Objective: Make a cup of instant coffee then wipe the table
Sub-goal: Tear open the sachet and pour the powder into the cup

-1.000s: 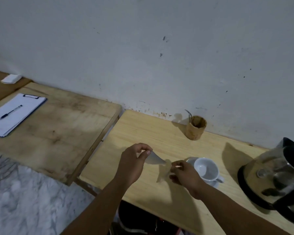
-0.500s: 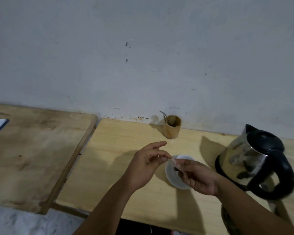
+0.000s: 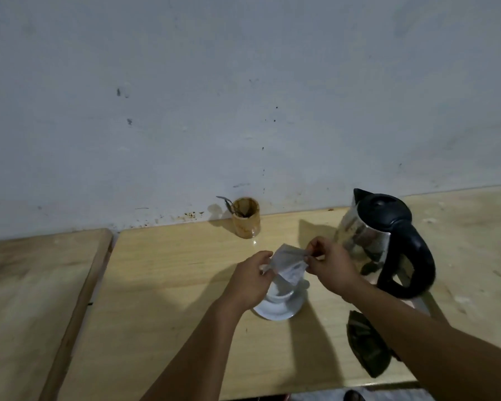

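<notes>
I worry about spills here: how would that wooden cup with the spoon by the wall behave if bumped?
The wooden cup looks small and light, so it would probably slide or tip easily. The spoon leans out over its rim, which may pull it that way. It looks unlikely to break.

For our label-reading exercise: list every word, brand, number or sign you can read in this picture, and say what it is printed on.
No text here can be read.
Sachet, held over the cup by the left hand and right hand: faint dark print lines, too blurred to read.
Kettle: no legible label.
Wooden holder by the wall: no text visible.
Dark packet on the table: no readable print.
</notes>
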